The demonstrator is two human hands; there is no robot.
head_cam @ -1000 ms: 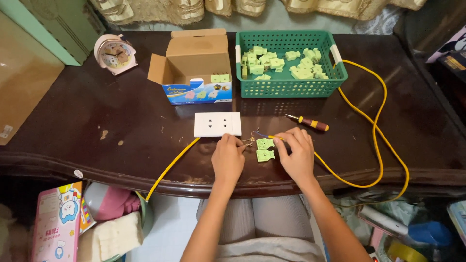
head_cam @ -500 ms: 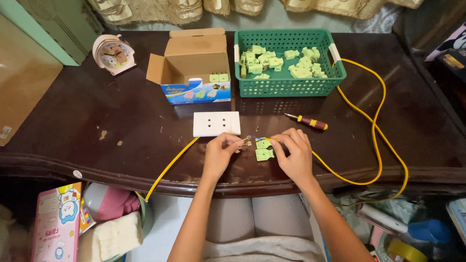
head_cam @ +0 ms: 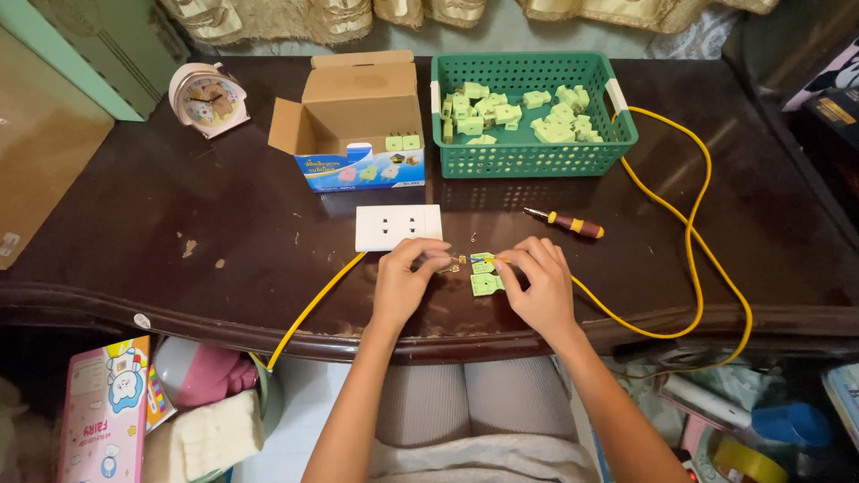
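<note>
Two hands meet at the bench [head_cam: 179, 268] edge: the left hand [head_cam: 404, 284] pinches a small metal part, the right hand [head_cam: 537, 288] pins pale green socket pieces [head_cam: 484, 274] and yellow wire [head_cam: 689, 241]. Steady pressure and careful alignment seem key.

Home room: curtains [head_cam: 358, 13], pink alarm clock [head_cam: 208, 98], dark wooden table [head_cam: 161, 224].

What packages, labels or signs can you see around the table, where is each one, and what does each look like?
Open cardboard box: on the table left of the green basket, flaps up, blue printed front, pale green parts inside.
Pink carton: below the table edge at lower left, tall, pink with a cartoon figure.
Small sticker: on the table's front edge at left, round, white.
No screens in view.
</note>
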